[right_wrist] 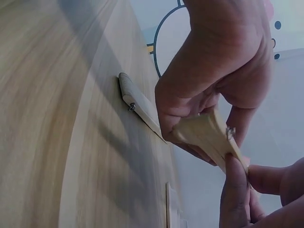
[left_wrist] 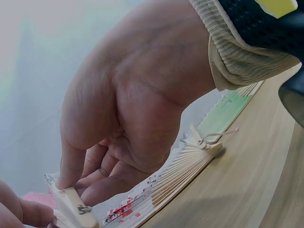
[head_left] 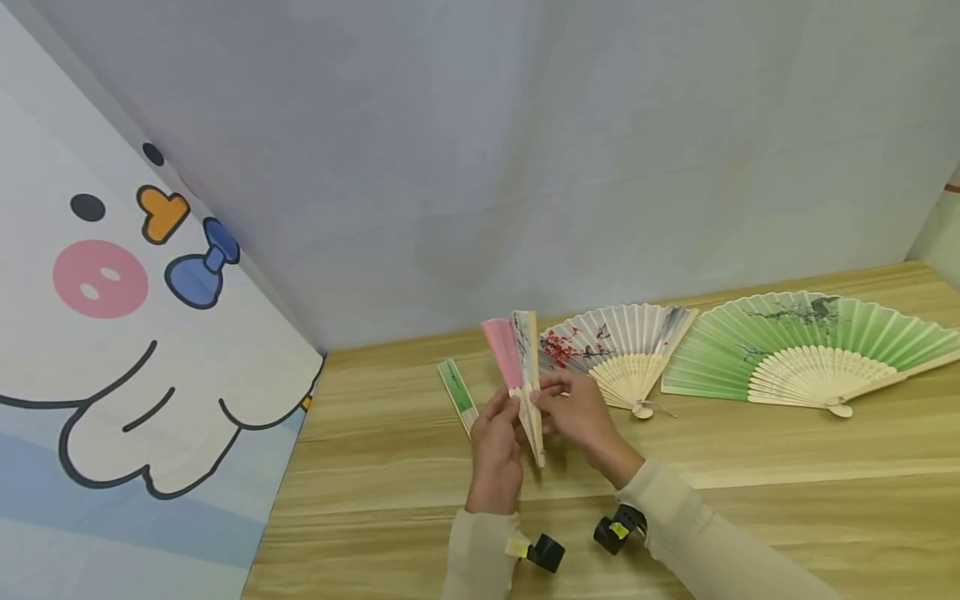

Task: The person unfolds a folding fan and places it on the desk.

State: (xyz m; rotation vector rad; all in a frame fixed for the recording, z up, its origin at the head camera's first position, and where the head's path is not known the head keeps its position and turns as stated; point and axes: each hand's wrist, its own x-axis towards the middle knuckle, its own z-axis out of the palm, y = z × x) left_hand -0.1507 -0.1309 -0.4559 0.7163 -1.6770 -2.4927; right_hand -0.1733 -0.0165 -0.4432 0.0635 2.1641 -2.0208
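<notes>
Looks like a makeshift booth — grey sheet (head_left: 465,167), cartoon panel (head_left: 172,358).

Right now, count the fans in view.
4: the held pink fan, a folded green fan left of it, then a spread flowered fan and a spread green fan to its right. Others may be hidden.

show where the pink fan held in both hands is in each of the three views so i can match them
Head: the pink fan, partly folded, is just right of centre, between the left hand and the right hand.
Left wrist: lower left, mostly its wooden end, with a bit of pink.
Right wrist: right of centre, below mid-height, mainly its wooden end.
Shared landmark: the wooden tabletop.
</notes>
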